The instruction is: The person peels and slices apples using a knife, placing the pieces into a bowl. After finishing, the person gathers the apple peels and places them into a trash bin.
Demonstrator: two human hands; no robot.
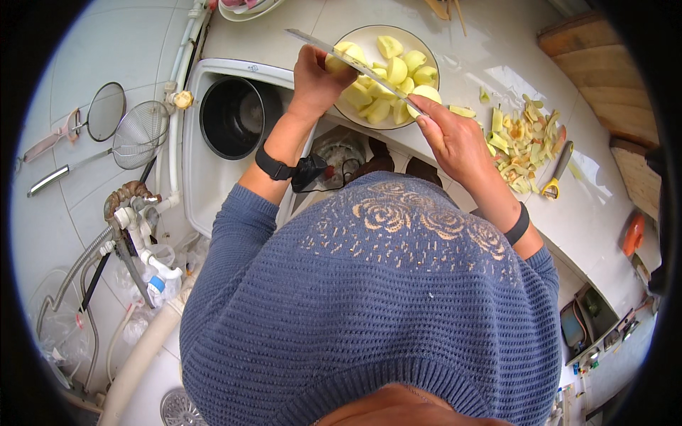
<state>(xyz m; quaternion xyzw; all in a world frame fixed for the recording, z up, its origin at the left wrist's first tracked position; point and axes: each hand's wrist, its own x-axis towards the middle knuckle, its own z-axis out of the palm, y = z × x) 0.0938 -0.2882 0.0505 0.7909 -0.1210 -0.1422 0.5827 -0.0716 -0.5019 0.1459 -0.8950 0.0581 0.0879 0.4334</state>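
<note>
My left hand (314, 80) grips a peeled apple (346, 50) above the left rim of a cream plate (367, 38) with a dark edge. A kitchen knife (367, 70) slants over the plate, its blade crossing the near side of that apple. Its handle end is inside my right hand (453, 136), at the plate's right rim. Whether the blade has entered the flesh cannot be seen. Several peeled apple pieces (397, 69) are heaped on the plate. Beside my right wrist, a pile of apple peelings (525, 141) lies on the white counter (570, 229).
A peeler (559, 170) rests right of the peelings. On the left, a black pot (229, 120) sits in a white sink (200, 181). Mesh strainers (141, 133) hang on the tiled wall beside pipes (176, 133). Wooden boards (591, 74) stand at the right back.
</note>
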